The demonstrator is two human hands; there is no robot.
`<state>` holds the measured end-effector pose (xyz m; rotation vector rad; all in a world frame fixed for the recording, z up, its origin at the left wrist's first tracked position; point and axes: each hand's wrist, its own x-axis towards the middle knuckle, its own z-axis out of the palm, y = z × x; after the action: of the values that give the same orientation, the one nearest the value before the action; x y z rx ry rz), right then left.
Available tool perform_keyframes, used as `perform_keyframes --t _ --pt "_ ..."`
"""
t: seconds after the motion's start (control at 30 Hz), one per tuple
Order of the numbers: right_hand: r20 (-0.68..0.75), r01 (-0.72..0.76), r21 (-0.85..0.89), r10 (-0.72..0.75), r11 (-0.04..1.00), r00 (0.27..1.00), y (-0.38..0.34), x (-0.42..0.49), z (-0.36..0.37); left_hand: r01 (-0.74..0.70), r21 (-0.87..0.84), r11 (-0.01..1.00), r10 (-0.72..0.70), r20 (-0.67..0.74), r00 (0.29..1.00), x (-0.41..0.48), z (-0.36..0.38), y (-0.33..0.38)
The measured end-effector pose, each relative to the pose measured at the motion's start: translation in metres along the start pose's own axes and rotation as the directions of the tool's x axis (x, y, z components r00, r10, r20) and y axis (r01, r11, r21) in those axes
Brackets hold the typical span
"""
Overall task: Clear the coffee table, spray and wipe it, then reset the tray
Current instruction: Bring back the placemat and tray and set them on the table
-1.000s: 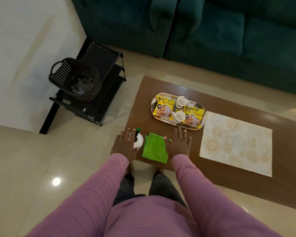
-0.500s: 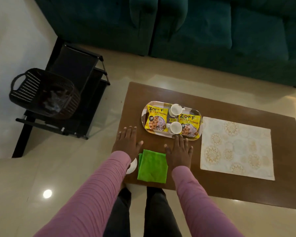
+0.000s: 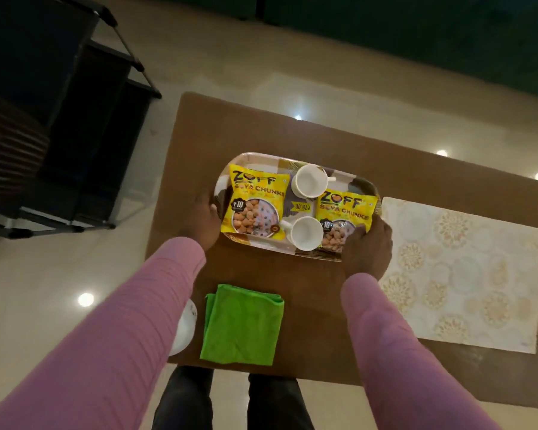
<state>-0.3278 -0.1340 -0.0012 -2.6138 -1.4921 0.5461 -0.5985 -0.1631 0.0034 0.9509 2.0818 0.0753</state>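
An oval tray (image 3: 255,158) sits on the brown coffee table (image 3: 370,156), carrying two yellow soya chunk packets (image 3: 257,206) and two white cups (image 3: 309,181). My left hand (image 3: 204,220) grips the tray's left end and my right hand (image 3: 367,246) grips its right end. A folded green cloth (image 3: 241,325) lies near the table's front edge. To the cloth's left, a white spray bottle (image 3: 185,328) is mostly hidden behind my left sleeve.
A cream patterned placemat (image 3: 466,274) lies on the right of the table. A black tiered rack (image 3: 84,125) holding a dark basket (image 3: 10,150) stands on the floor at left. A dark green sofa (image 3: 416,35) runs along the far side.
Both hands moved forward from beside the green cloth and closed on the two ends of the tray. The camera has leaned in closer over the table.
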Motion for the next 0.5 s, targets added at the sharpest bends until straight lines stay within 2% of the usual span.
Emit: perform_keyframes --t 0.1,0.3,0.5 --pt "0.047 -0.050 -0.003 0.050 0.999 0.998 0.016 0.030 -0.002 0.060 -0.031 0.998 -0.061 -0.031 0.998 0.014 0.004 0.005" --pt "0.138 -0.133 0.028 0.128 0.991 0.982 0.029 0.053 -0.003 0.069 -0.103 0.992 -0.079 -0.087 0.993 0.025 0.010 0.004" --pt "0.150 -0.084 0.010 0.081 0.996 0.985 0.034 0.065 0.007 0.121 -0.217 0.969 -0.145 -0.096 0.985 0.018 0.017 0.015"
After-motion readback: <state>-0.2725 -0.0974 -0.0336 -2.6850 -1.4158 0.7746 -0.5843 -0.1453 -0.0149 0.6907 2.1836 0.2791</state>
